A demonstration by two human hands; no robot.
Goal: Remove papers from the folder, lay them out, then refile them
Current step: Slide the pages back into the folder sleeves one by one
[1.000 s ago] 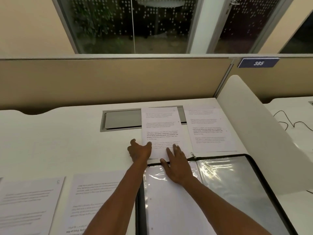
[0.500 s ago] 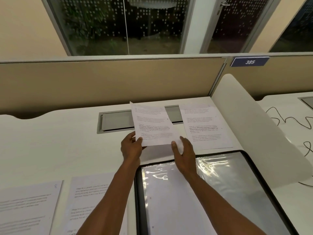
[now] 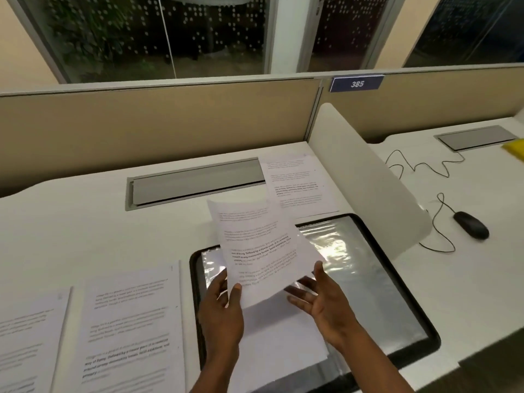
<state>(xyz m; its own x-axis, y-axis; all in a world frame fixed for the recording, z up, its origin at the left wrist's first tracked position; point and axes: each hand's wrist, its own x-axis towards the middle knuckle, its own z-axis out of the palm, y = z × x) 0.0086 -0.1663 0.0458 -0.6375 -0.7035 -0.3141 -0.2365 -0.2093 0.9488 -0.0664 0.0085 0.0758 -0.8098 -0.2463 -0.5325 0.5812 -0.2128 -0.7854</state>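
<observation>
Left hand (image 3: 222,316) pinches printed sheet (image 3: 263,245); right hand (image 3: 323,304) open, fingers spread beneath it.

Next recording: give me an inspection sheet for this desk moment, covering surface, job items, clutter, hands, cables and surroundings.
Surface: white desk with a grey hatch at its back.
Job's things: open black folder with clear sleeves; held sheet lifted above it; one sheet lying behind the folder; two sheets lying left of it.
Clutter: nothing seen on this desk.
Hands: left hand pinches the held sheet's lower edge; right hand is open, fingers spread under the sheet's corner.
Cables: black cable and mouse on the neighbouring desk.
Surroundings: beige partition, white divider, sign 385, windows behind.
</observation>
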